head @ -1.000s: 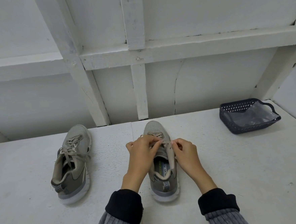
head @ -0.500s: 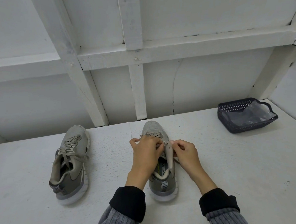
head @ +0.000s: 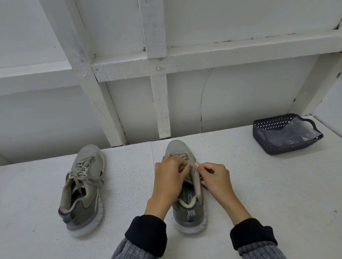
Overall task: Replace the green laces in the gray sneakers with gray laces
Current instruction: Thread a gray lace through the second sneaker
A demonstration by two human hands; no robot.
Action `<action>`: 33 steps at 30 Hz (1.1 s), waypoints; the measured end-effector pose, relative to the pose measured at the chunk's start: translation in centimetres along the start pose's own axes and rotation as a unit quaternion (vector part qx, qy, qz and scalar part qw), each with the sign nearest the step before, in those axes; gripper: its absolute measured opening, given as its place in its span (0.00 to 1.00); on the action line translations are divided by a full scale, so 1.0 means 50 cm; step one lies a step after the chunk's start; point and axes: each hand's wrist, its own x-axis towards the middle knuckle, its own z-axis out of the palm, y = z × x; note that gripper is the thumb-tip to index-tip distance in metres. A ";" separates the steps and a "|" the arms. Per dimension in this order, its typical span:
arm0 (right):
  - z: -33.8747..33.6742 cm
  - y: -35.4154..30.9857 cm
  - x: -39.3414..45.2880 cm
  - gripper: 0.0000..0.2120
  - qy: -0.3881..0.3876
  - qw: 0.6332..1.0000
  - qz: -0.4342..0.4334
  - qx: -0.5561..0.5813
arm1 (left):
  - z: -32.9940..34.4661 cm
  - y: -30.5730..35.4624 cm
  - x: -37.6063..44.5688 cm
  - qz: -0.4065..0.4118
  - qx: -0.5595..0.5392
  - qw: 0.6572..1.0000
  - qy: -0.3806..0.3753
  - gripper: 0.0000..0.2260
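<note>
Two gray sneakers stand on the white table, toes pointing away from me. The left sneaker (head: pixel 83 188) carries a pale gray lace tied loosely across its tongue. The right sneaker (head: pixel 188 201) is in front of me, between my hands. My left hand (head: pixel 169 182) covers its eyelets, fingers curled and pinching a lace there. My right hand (head: pixel 215 176) pinches the sneaker's right eyelet flap, pulling it up. The lace under my fingers is mostly hidden; its colour is unclear.
A dark plastic basket (head: pixel 268 142) with a clear plastic bag in it sits at the back right of the table (head: pixel 271 193). A white framed wall rises right behind the sneakers.
My left hand has shifted slightly further over the eyelets, and my right thumb has moved up onto the flap. The sneakers have stayed in place.
</note>
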 end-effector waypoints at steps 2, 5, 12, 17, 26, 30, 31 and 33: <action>0.002 -0.001 0.000 0.11 0.004 1.000 0.000 0.000 | 0.001 -0.004 0.002 0.010 0.001 1.000 -0.030 0.06; 0.003 0.007 0.002 0.13 0.005 1.000 -0.002 -0.006 | 0.002 -0.008 0.006 0.010 -0.003 0.999 -0.042 0.04; 0.002 0.028 0.010 0.07 -0.015 0.996 0.039 0.075 | 0.003 -0.002 0.005 0.023 0.005 0.999 -0.036 0.05; 0.011 0.025 0.015 0.05 -0.004 0.992 0.073 0.106 | 0.017 -0.020 -0.005 0.033 0.018 0.999 0.001 0.05; -0.070 0.085 0.006 0.06 0.185 0.974 0.097 -0.091 | 0.040 -0.037 -0.075 -0.229 -0.230 0.930 0.169 0.14; -0.076 0.101 -0.013 0.06 0.182 0.968 0.097 -0.144 | 0.048 -0.034 -0.078 -0.269 -0.306 0.903 0.139 0.11; -0.070 0.097 -0.017 0.07 0.176 0.969 0.075 -0.159 | 0.049 -0.034 -0.079 -0.258 -0.318 0.902 0.138 0.10; -0.054 0.079 -0.021 0.11 0.147 0.974 0.010 -0.170 | 0.049 -0.032 -0.080 -0.234 -0.344 0.898 0.144 0.09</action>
